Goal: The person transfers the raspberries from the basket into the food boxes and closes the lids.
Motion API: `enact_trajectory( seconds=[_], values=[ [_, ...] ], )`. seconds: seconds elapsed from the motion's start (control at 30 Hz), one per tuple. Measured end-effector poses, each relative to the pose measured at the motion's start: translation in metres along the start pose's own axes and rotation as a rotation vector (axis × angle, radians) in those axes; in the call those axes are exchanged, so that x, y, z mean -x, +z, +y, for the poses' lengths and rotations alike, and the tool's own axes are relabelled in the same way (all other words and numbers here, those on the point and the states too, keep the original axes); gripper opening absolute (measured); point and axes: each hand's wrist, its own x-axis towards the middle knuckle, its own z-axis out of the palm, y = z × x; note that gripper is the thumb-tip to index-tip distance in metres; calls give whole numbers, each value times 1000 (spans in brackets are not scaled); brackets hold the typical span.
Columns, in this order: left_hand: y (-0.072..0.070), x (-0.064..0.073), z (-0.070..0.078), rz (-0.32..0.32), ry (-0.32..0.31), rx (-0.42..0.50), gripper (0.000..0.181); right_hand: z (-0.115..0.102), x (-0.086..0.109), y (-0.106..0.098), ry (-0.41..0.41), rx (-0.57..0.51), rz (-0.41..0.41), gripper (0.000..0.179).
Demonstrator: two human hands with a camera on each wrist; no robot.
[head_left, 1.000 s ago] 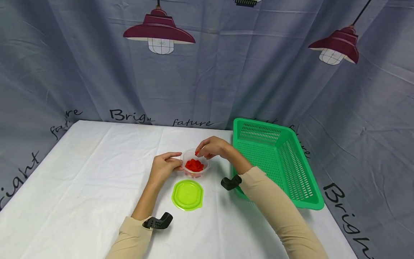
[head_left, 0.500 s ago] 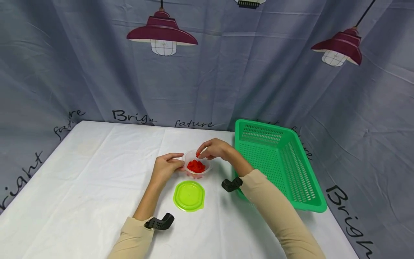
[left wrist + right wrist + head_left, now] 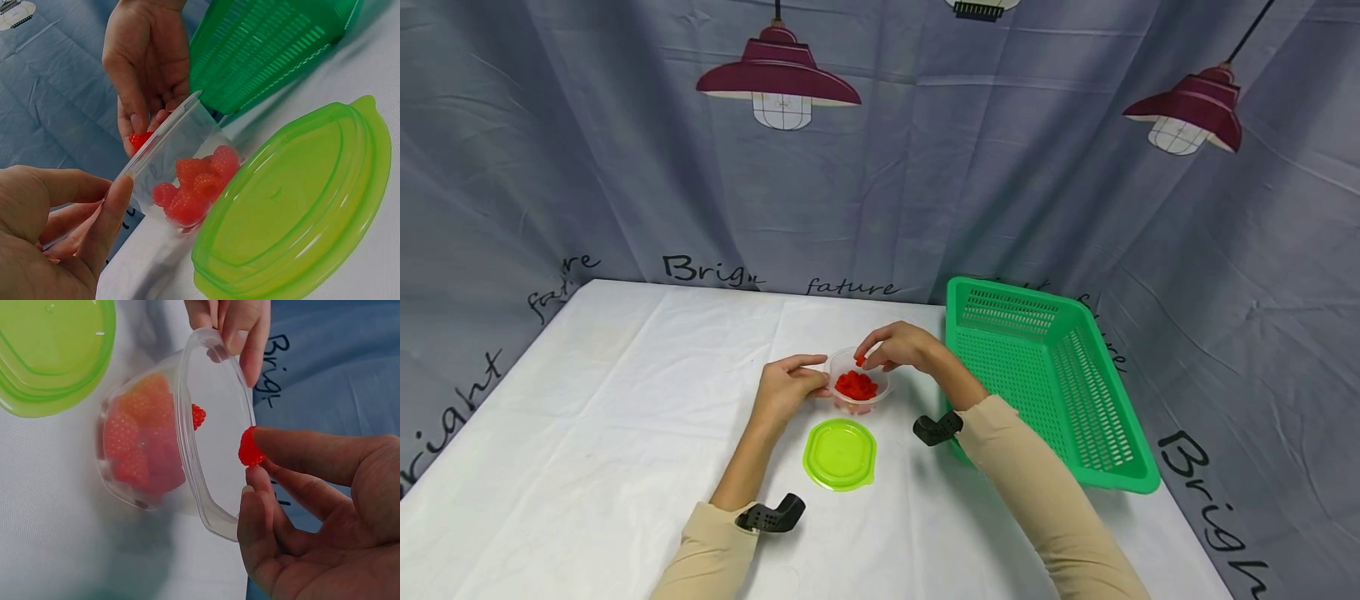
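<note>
A clear plastic tub (image 3: 203, 128) with raspberries (image 3: 856, 385) in its bottom stands on the white table. At its left rim, my left hand (image 3: 784, 392) pinches the edge between thumb and fingers. Over the tub's mouth, my right hand (image 3: 898, 346) comes in from the right and holds a single raspberry (image 3: 250, 447) in its fingertips, close to the rim. In the right wrist view this raspberry shows clearly between thumb and fingers. The lime-green lid (image 3: 840, 455) lies flat on the table, just on the near side of the tub.
A large green plastic basket (image 3: 955, 321) with slotted walls stands on the right side of the table, beside the right forearm. Behind the white table (image 3: 625, 400) hangs a grey-blue printed curtain (image 3: 880, 183).
The whole view has shifted slightly as the head moved. Both hands keep their places at the tub, with the raspberry still in the right fingertips.
</note>
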Motion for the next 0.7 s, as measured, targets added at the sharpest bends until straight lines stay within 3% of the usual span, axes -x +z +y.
enact_trajectory(
  seconds=[0.37,0.7],
  values=[
    [0,1,0,2,-17,1,32,3,0,2,1,2,6,33],
    [-4,0,1,-9,-50,-9,34,-2,6,2,-22,4,73,34]
  ],
)
